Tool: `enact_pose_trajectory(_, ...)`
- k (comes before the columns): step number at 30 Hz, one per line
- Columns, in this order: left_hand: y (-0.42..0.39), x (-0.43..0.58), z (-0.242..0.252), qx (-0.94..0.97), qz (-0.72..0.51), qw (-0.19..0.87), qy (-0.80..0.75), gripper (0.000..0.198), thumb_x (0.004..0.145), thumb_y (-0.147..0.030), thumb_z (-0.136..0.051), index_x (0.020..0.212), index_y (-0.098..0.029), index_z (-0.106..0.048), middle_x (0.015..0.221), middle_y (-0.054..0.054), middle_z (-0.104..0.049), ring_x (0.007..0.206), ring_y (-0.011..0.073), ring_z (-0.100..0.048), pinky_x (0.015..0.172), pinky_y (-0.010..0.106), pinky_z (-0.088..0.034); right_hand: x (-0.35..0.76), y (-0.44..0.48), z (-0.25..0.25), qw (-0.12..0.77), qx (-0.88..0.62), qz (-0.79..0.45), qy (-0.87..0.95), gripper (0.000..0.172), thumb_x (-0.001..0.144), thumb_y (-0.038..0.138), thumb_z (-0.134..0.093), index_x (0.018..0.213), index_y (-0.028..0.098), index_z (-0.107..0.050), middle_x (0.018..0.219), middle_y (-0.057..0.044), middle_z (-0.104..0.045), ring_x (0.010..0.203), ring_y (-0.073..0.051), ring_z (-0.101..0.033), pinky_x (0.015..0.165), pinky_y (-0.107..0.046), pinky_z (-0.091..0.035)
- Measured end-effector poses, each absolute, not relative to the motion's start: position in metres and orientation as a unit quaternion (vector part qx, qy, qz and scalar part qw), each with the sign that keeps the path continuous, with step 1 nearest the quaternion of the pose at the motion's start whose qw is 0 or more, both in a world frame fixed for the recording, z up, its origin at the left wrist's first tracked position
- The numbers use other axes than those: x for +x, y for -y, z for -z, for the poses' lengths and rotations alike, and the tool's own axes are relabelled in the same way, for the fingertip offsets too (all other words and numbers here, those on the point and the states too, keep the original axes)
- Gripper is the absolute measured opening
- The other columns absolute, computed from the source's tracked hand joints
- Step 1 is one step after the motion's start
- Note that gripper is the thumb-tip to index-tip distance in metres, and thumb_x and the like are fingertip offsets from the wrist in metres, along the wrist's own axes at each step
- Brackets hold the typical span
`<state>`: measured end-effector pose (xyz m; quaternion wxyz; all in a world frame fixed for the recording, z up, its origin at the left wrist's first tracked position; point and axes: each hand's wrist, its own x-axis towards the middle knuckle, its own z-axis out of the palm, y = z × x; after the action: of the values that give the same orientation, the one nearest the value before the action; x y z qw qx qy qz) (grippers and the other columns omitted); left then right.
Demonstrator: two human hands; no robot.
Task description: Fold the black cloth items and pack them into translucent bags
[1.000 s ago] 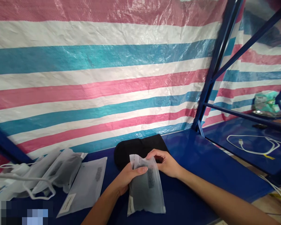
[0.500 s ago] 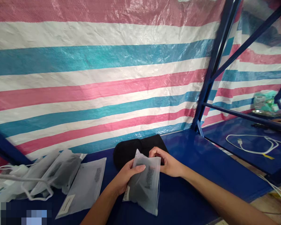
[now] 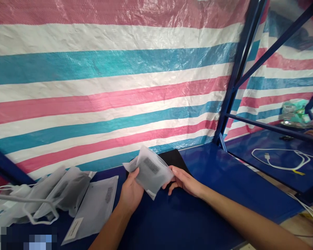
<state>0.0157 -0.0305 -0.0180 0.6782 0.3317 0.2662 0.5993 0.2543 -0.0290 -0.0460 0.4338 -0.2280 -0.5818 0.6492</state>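
Observation:
A frosted zip bag (image 3: pixel 152 170) with dark printing and something dark inside is held up over the blue table, tilted. My left hand (image 3: pixel 132 191) grips its left side, thumb on the front. My right hand (image 3: pixel 184 182) pinches the bag's right edge, the lower fingers curled beneath. Behind the bag lies a black cloth-like item (image 3: pixel 176 159), partly hidden by the bag. To the left, a flat frosted bag (image 3: pixel 94 205) with a white label rests on the table.
Several filled frosted bags (image 3: pixel 73 191) and a white cable (image 3: pixel 39 199) crowd the table's left end. A blue metal frame post (image 3: pixel 231 93) stands at the right. Beyond it, a white USB cable (image 3: pixel 279 166) lies on another blue surface (image 3: pixel 243 146). Striped sheeting (image 3: pixel 106 83) hangs behind.
The bag has been lifted and turned, its lower end swinging up and its printing now slanted. My right hand has shifted slightly down to its right edge.

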Motion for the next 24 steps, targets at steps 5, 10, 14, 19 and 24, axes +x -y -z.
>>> enact_pose_trajectory(5,0.023,0.013,0.020,0.395,-0.618,0.614,-0.293,0.058,0.088,-0.045,-0.086,0.138,-0.020,-0.069,0.135,0.012,-0.075,0.133,0.0350,-0.066,0.115,0.049,-0.051,0.256,0.019,0.054,0.517,-0.271,-0.606,0.540,0.039,0.089,0.052,-0.087,0.101,0.017,-0.076,0.085,-0.006,-0.077,0.073,-0.020,-0.075,0.062,-0.032,-0.065)
enact_pose_trajectory(10,0.020,0.014,0.034,0.487,-0.588,0.519,-0.384,0.081,0.076,-0.033,-0.095,0.148,-0.026,-0.059,0.145,0.011,-0.069,0.135,0.0336,-0.065,0.117,0.049,-0.050,0.270,0.007,0.053,0.628,-0.316,-0.519,0.486,0.035,0.091,0.052,-0.085,0.104,0.021,-0.076,0.080,-0.004,-0.079,0.065,-0.019,-0.075,0.070,-0.035,-0.067)
enact_pose_trajectory(14,0.015,0.008,0.050,0.542,-0.581,0.377,-0.477,0.088,0.079,-0.033,-0.091,0.155,-0.027,-0.048,0.156,0.015,-0.059,0.140,0.0352,-0.060,0.121,0.057,-0.045,0.275,0.009,0.051,0.652,-0.328,-0.393,0.560,0.025,0.096,0.048,-0.079,0.104,0.025,-0.079,0.111,-0.007,-0.079,0.093,-0.024,-0.079,0.092,-0.042,-0.066)
enact_pose_trajectory(19,0.030,0.013,0.050,0.650,-0.540,0.046,-0.533,0.085,0.094,-0.020,-0.070,0.168,-0.023,-0.028,0.173,0.019,-0.032,0.163,0.0396,-0.026,0.130,0.067,-0.027,0.266,0.017,0.056,0.548,-0.321,-0.276,0.721,0.013,0.103,0.036,-0.071,0.106,0.028,-0.081,0.114,-0.007,-0.079,0.101,-0.023,-0.076,0.084,-0.035,-0.062)
enact_pose_trajectory(24,0.046,0.028,0.036,0.811,-0.429,-0.120,-0.379,0.050,0.097,-0.021,-0.071,0.146,-0.028,-0.062,0.148,0.010,-0.066,0.154,0.0378,-0.044,0.129,0.063,-0.030,0.261,0.022,0.056,0.521,-0.293,-0.235,0.766,0.016,0.106,0.034,-0.067,0.113,0.028,-0.080,0.113,-0.007,-0.079,0.103,-0.024,-0.076,0.092,-0.037,-0.062)
